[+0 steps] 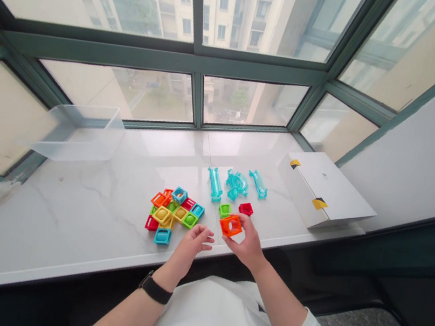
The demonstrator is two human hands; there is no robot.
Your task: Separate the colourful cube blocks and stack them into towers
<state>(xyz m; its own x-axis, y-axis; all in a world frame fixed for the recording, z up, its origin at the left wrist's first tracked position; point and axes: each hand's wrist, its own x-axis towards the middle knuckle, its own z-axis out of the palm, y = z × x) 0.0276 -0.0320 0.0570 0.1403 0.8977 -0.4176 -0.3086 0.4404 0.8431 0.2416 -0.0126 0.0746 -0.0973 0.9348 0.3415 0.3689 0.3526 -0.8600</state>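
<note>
Orange cube (226, 225) pinched in the right hand (248, 243), just right of the free, half-uncurled left hand (192, 242)

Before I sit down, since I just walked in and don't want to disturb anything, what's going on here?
A person's right hand holds an orange block; the left hand, empty, is beside a pile of coloured blocks. Just beyond the orange block, a green block and a red block lie on the white ledge, with three translucent teal pieces farther back. A clear tub is at the left and a white box at the right.
</note>
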